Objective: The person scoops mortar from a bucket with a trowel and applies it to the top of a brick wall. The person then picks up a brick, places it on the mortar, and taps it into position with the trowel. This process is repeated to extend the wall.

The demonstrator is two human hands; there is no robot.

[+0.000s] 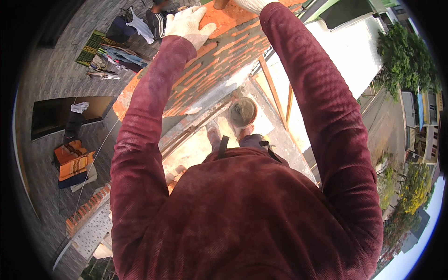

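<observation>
My left hand [190,25], in a pale work glove, lies on top of a brick wall [224,60] with its fingers spread. It holds nothing that I can see. My right hand [254,4], also gloved, is at the far end of the same wall, cut off by the upper rim. Its fingers do not show. Between the two hands a brown object [221,3] sits on the orange brick top, too cropped to name. Below the wall, by my bare feet, stands a round bucket [242,112] with grey mortar in it.
Wooden props [274,93] lean right of the bucket. Beyond the pale ledge, a street [385,126] lies far below, with a tree [406,58]. At left, clothes [123,56] hang by a grey tiled wall [51,88]. A striped black top [156,21], apparently on a person, is near my left hand.
</observation>
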